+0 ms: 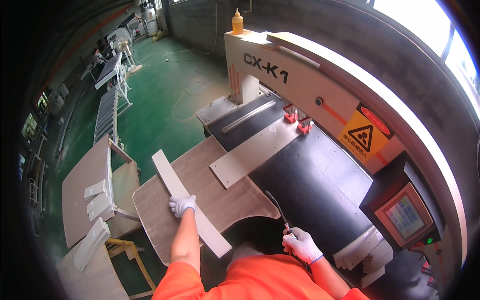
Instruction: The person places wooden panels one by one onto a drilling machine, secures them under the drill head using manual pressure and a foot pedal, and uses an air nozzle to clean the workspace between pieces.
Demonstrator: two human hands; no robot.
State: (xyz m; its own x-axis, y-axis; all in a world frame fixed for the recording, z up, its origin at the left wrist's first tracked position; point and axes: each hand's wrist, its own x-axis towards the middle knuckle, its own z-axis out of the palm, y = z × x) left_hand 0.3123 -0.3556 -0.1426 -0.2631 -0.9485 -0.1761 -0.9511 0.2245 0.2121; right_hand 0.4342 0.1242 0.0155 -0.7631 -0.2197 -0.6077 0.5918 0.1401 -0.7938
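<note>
My left hand (183, 205), in a white knitted glove, grips a long narrow white board (209, 230) near its middle. The board lies slantwise over a brown wooden side table (233, 202), and its near end sticks out past the table's edge toward me. In my gloved right hand (303, 245) is an air blow gun (288, 228), its thin dark curved nozzle pointing up and away over the edge of the black machine bed (320, 175). A wider pale panel (250, 158) with small holes lies from the side table onto the bed, its far end at red clamps (303, 125).
A white machine beam (280, 70) spans the far side, with a bottle of yellow liquid (238, 22) on top. At right stands a control screen (404, 214). Cut boards (367, 255) lie near my right arm; more strips (93, 243) rest on tables at left. Beyond are a roller conveyor (106, 117) and a fan (125, 50).
</note>
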